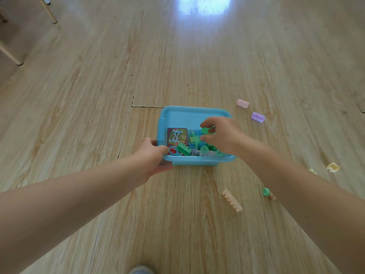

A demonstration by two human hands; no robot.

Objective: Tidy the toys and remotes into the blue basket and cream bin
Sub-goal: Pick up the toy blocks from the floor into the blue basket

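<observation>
At eleven o'clock I see pale wooden furniture legs (11, 54), cut off by the frame's edge. My left hand (153, 157) grips the near-left corner of the blue basket (194, 115), fingers curled over the rim, thumb beneath. The smooth plastic basket sits at centre on the wood-grain floor (98, 95); inside lie a printed card (176, 137) and a blurred heap of green and blue bricks (197, 144). Above them my right hand (221, 134) pinches a small green piece (206, 130). From two to four o'clock, apart from the basket, lie studded pink (243, 103), lilac (257, 116), yellow (332, 167) and cream (232, 200) blocks. My right forearm half hides another green piece (266, 191).
</observation>
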